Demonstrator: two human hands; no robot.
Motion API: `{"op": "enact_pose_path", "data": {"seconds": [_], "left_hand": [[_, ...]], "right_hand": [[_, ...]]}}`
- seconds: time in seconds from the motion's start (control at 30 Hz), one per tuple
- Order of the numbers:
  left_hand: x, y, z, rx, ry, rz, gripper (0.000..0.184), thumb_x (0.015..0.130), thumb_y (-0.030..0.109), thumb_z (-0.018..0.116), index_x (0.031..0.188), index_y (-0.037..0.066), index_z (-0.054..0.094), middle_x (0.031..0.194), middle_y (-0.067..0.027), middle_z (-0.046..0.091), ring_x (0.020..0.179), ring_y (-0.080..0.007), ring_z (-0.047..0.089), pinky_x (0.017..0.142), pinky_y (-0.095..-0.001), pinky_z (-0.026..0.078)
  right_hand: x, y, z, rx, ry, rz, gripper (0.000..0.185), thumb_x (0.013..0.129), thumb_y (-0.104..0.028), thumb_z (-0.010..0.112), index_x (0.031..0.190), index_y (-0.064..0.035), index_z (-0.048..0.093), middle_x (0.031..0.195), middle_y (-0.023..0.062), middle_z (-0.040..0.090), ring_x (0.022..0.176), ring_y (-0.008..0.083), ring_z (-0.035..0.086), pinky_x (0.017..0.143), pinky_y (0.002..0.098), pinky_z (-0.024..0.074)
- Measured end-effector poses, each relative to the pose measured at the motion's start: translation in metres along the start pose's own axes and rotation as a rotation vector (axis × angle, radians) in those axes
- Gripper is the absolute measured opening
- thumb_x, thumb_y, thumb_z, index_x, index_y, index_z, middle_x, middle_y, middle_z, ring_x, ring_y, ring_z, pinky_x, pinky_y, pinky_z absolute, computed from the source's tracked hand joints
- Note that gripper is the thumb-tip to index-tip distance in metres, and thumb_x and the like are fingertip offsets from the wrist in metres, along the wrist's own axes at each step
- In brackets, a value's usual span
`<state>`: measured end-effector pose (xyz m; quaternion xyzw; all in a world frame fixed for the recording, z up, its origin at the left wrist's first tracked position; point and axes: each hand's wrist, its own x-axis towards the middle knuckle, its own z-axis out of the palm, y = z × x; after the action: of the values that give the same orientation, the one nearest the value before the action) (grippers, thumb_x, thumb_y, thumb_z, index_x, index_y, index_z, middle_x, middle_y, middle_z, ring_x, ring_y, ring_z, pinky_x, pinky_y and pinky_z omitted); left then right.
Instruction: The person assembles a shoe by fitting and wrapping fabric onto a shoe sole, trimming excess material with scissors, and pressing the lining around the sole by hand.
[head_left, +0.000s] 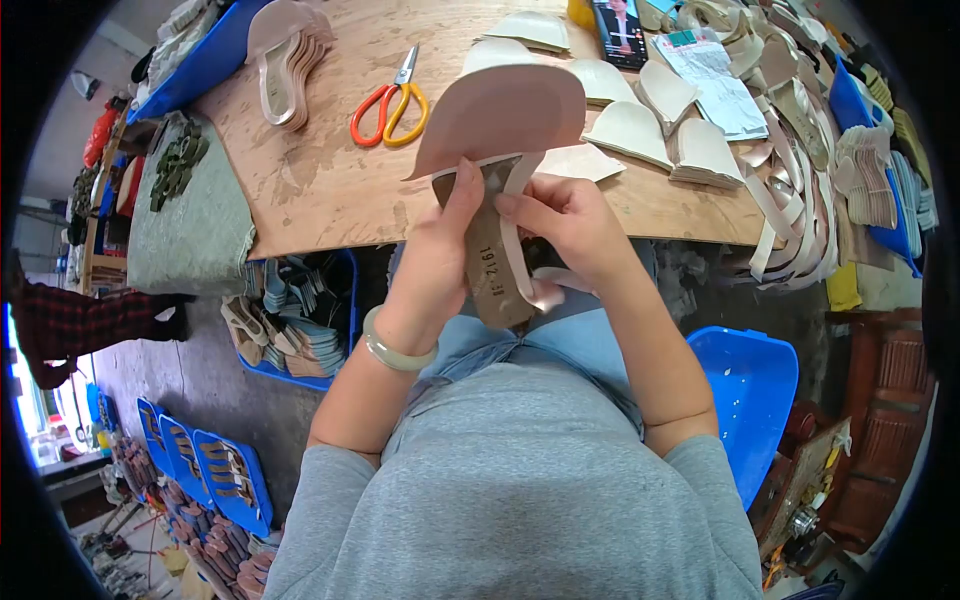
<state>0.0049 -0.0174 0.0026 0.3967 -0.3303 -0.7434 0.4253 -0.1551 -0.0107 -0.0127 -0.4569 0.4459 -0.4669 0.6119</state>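
L hand [437, 247] clamps sole [490, 268] over lap [462, 343], thumb on top; R hand [575, 222] pinches pale strip [513, 248] at its edge.
Risk: strip cld twist or pucker if tugged unevenly, b/c its lower end looks loose; flap [505, 112] cld crease if bent. Sole flat, brown, stamped; strip thin, slightly shiny; flap smooth, pinkish, dome-edged. Beyond: scissors [403, 84] w/ loop handles on scuffed wood table [310, 200].

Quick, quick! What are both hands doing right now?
Left hand: closed, holding the sole, thumb on top.
Right hand: closed, thumb pressing the pale strip along the sole's edge.
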Motion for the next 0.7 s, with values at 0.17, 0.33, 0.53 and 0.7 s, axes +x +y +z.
{"op": "enact_pose_path", "data": {"seconds": [0.17, 0.33, 0.53, 0.7], "left_hand": [[-0.014, -0.020, -0.001, 0.094, -0.066, 0.124, 0.034, 0.099, 0.024, 0.054, 0.121, -0.001, 0.054, 0.096, -0.0121, 0.066, 0.080, -0.0181, 0.066, 0.072, -0.0279, 0.056], [-0.009, -0.012, -0.006, 0.063, -0.055, 0.257, 0.032, 0.096, 0.009, 0.051, 0.126, -0.001, 0.049, 0.092, -0.0114, 0.066, 0.080, -0.0198, 0.066, 0.075, -0.0296, 0.056], [-0.009, 0.005, 0.001, -0.251, -0.041, 0.287, 0.034, 0.099, 0.010, 0.046, 0.132, 0.000, 0.042, 0.084, -0.0090, 0.061, 0.075, -0.0208, 0.063, 0.079, -0.0324, 0.054], [-0.005, 0.013, 0.002, -0.331, -0.159, 0.315, 0.031, 0.103, 0.016, 0.043, 0.131, 0.004, 0.042, 0.076, -0.0056, 0.055, 0.067, -0.0185, 0.057, 0.078, -0.0342, 0.053]], "right_hand": [[0.001, -0.008, 0.002, 0.069, 0.043, 0.104, 0.016, 0.090, -0.015, 0.065, 0.092, 0.0005, 0.067, 0.069, 0.0032, 0.059, 0.063, 0.0079, 0.052, 0.056, 0.0200, 0.0413], [-0.006, -0.017, 0.013, 0.114, 0.020, -0.123, 0.021, 0.092, -0.009, 0.059, 0.110, 0.0000, 0.066, 0.083, 0.0052, 0.060, 0.070, 0.0091, 0.053, 0.063, 0.0205, 0.0433], [-0.045, -0.013, 0.012, -0.106, 0.046, -0.073, 0.035, 0.085, -0.001, 0.063, 0.120, -0.0032, 0.064, 0.086, 0.0034, 0.061, 0.073, 0.0121, 0.054, 0.064, 0.0215, 0.0433], [-0.040, -0.030, 0.010, -0.478, 0.152, -0.553, 0.030, 0.082, 0.001, 0.066, 0.112, -0.0036, 0.070, 0.078, 0.0038, 0.061, 0.067, 0.0120, 0.052, 0.059, 0.0217, 0.0406]]}}
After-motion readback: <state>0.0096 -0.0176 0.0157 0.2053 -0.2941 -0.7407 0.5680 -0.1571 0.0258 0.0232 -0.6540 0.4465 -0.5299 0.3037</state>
